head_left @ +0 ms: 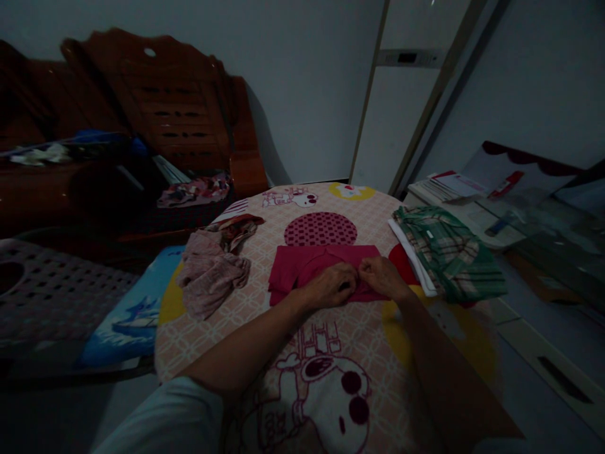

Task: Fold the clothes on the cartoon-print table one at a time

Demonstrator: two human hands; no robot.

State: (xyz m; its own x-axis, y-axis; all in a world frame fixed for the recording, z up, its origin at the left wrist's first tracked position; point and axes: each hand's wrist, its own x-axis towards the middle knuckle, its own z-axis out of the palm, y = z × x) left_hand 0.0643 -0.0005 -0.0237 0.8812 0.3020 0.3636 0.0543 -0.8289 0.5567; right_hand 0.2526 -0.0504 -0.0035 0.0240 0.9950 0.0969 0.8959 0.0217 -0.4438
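Observation:
A folded deep-pink shirt [288, 265] lies flat on the round table, with a curved seam like a neckline near its middle. My left hand [333, 285] rests on the shirt's front part, its fingers curled and closed on the cloth. Just to the right, my right hand [379, 276] is closed too, its fingertips pinching the fabric close to the left hand. The exact grip of the fingertips is partly hidden and dim.
The round table wears a patterned cloth [265, 334] with cartoon dogs. Crumpled mauve clothing [210, 271] lies at left; a stack with a green plaid garment [449, 246] sits at right. Beyond stand a wooden bench [174, 82], a chair [61, 284] and a glass-topped table [543, 233].

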